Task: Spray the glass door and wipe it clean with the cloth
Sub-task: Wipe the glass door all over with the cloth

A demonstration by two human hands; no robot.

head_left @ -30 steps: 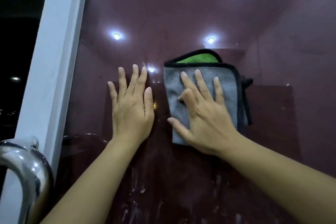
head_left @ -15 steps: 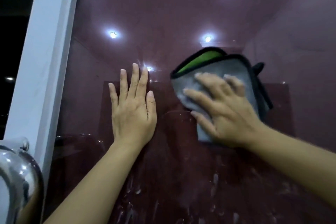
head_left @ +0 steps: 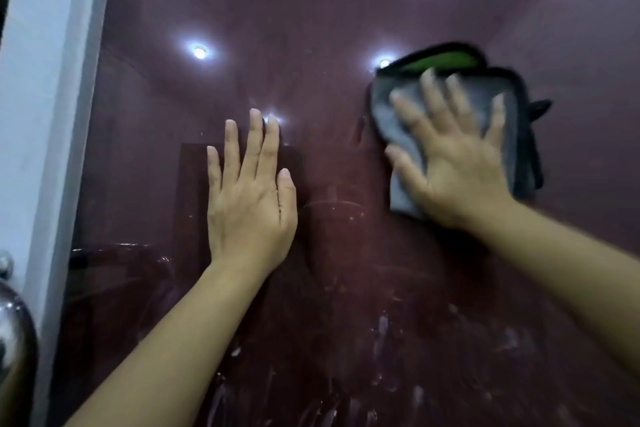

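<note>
The glass door (head_left: 329, 28) fills the view, dark reddish and reflecting ceiling lights. A folded grey cloth (head_left: 401, 135) with black trim and a green inner side lies flat against the glass at upper right. My right hand (head_left: 453, 163) presses on it with fingers spread, blurred by motion. My left hand (head_left: 249, 194) rests flat on the glass to the left of the cloth, fingers together, holding nothing. White smears and streaks (head_left: 381, 329) mark the lower glass. No spray bottle is in view.
A white door frame (head_left: 52, 114) runs up the left side. A shiny chrome handle (head_left: 14, 340) sticks out at the bottom left corner.
My right hand has slid the cloth to the right and slightly up across the glass. My left hand has stayed flat in the same spot.
</note>
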